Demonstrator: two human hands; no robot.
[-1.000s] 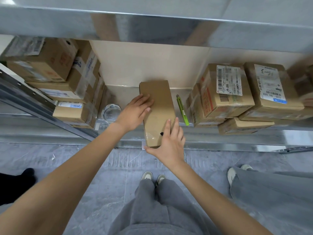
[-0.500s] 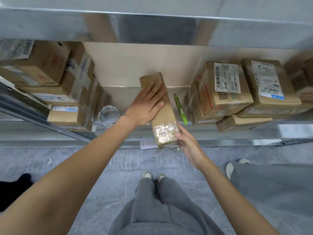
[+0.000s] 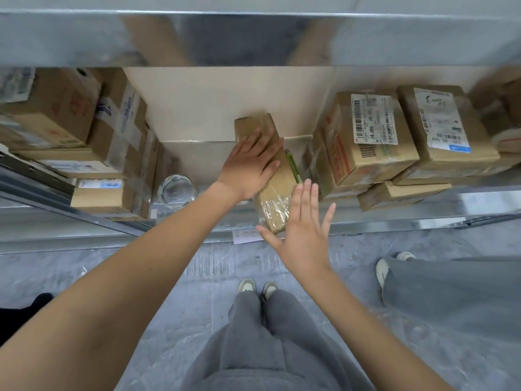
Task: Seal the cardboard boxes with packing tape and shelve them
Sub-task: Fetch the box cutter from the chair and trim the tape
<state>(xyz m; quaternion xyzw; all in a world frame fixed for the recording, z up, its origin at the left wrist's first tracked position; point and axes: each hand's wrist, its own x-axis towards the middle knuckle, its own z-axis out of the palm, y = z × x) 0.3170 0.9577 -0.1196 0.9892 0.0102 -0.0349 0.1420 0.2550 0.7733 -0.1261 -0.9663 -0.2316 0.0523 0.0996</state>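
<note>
A long narrow cardboard box lies on the metal shelf, its near end wrapped in clear tape and reaching the shelf's front edge. My left hand rests flat on the box's top with straight fingers. My right hand hovers open at the box's near right corner, fingers spread, holding nothing. A roll of clear packing tape stands on the shelf to the left of the box. A green pen-like tool lies along the box's right side, partly hidden.
Stacked labelled boxes fill the shelf on the right, more boxes on the left. An upper shelf hangs overhead. Another person's grey trouser leg and shoe stand on the floor at right.
The box has been turned on its side and pushed deeper at a slant. My left hand slid onto its top. My right hand let go of the near end and opened.
</note>
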